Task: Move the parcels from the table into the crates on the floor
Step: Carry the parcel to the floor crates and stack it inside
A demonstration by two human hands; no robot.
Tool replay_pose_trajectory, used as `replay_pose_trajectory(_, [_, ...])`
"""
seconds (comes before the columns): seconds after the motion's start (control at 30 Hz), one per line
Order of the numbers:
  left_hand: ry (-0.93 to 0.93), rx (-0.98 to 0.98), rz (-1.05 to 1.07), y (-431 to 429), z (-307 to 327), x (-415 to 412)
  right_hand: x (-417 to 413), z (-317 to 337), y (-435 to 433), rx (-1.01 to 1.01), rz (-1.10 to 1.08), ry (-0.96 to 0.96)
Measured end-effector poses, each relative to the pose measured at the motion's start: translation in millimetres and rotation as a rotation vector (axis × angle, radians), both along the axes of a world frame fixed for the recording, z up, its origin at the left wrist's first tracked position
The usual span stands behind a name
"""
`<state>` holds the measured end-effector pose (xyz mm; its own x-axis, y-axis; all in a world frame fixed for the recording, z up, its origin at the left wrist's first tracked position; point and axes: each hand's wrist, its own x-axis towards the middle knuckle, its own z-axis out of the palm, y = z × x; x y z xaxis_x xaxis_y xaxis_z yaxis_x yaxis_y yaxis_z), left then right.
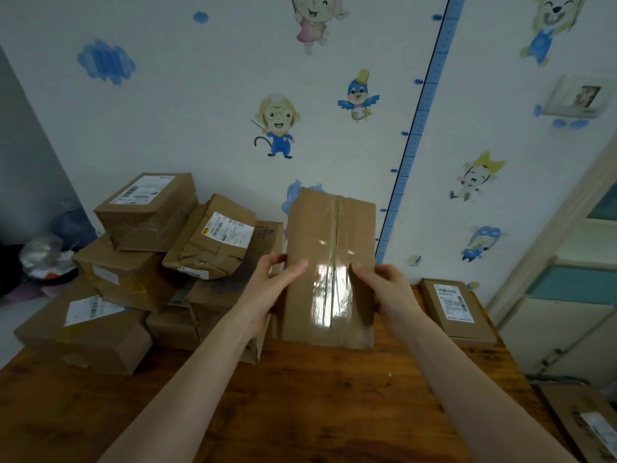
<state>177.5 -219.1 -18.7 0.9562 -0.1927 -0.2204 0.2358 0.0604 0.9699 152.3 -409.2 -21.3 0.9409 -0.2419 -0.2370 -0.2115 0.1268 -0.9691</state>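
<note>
I hold a flat brown cardboard parcel (329, 248) sealed with clear tape, tilted up above the wooden table (300, 396). My left hand (270, 289) grips its left edge, thumb on the front face. On the right edge my right hand (384, 289) grips it the same way. A pile of several brown parcels (147, 262) with white labels is stacked on the table's left side. One flat labelled parcel (455, 309) lies at the table's right edge. No crate is in view.
The table stands against a wall with cartoon stickers and a blue height ruler (420, 128). A cabinet with a door (574, 279) is on the right. A cardboard box with a label (587, 422) sits low at the right. Bags (46, 259) lie at the far left.
</note>
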Motion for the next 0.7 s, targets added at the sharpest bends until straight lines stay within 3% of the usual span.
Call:
replay_pose_trajectory(0.13, [-0.021,0.069,0.051,-0.9,-2.2,3.9,3.1,-2.4,-0.7,-0.108,-0.043,-0.014])
replay_pose_trajectory(0.33, [-0.171,0.168,-0.009,-3.9,1.3,-0.6,2.9,-4.3,-0.9,-0.084,0.024,-0.036])
replay_pose_trajectory(0.7, [-0.252,0.299,0.045,-4.8,-4.0,-0.3,6.8,-7.1,-1.2,0.203,-0.126,0.088])
